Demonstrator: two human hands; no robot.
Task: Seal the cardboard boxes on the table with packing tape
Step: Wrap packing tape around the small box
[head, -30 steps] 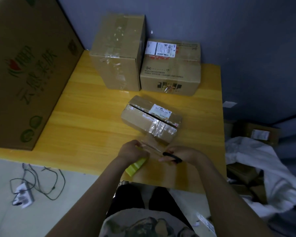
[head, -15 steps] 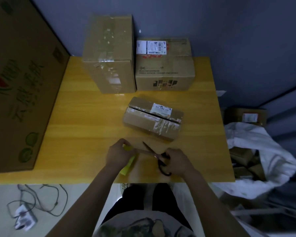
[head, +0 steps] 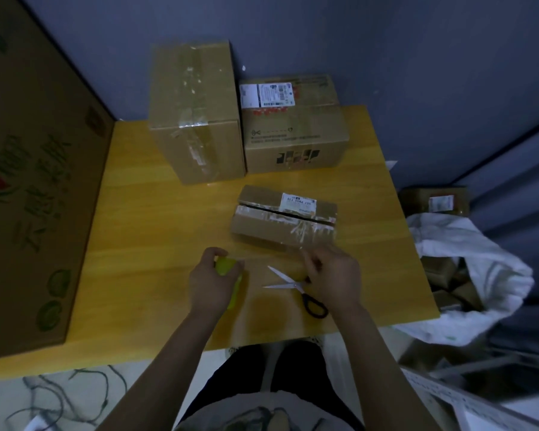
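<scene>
The left hand [head: 213,283] has its fingers clenched round a yellow-green tape dispenser [head: 227,269], the right hand [head: 332,279] pinches a clear tape strip beside open scissors [head: 296,290] on the worktop [head: 156,231], just before the small box [head: 285,220].

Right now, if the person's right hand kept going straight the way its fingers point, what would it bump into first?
Most likely the small box just ahead: the right hand points away from the body toward its near, tape-covered side. Depth is hard to judge.
</scene>
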